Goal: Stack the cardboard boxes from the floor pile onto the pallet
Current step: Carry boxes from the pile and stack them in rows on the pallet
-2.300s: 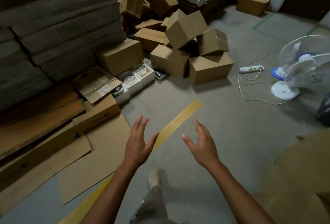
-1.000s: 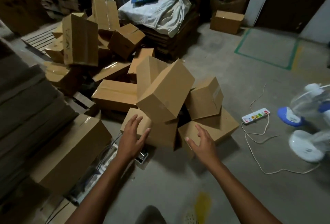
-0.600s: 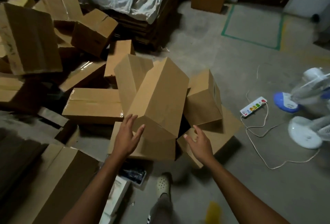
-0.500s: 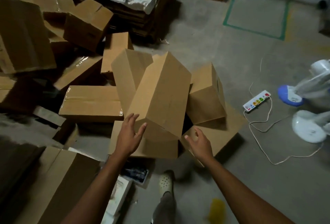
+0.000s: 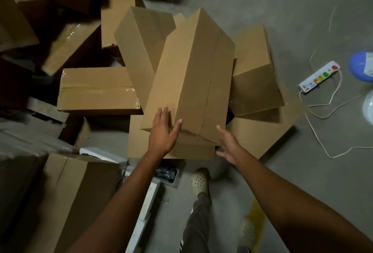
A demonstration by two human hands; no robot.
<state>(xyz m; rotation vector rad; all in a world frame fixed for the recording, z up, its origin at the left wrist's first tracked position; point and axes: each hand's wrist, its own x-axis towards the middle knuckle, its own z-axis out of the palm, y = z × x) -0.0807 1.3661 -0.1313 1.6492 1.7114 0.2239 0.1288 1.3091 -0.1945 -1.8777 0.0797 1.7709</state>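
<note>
Atop the jumbled floor pile (image 5: pixel 96 89) leans the long brown cardboard box (image 5: pixel 191 75), left hand (image 5: pixel 162 131) spread flat on its near corner, right hand (image 5: pixel 229 144) open just beside it; both palms should clamp opposite faces low before lifting clear.

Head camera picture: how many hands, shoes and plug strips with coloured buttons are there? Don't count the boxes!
Hands: 2, the left hand and the right hand
Shoes: 2, a pale shoe and a blurred shoe by the yellow mark
Plug strips: 1, the power strip
Total: 5
</note>
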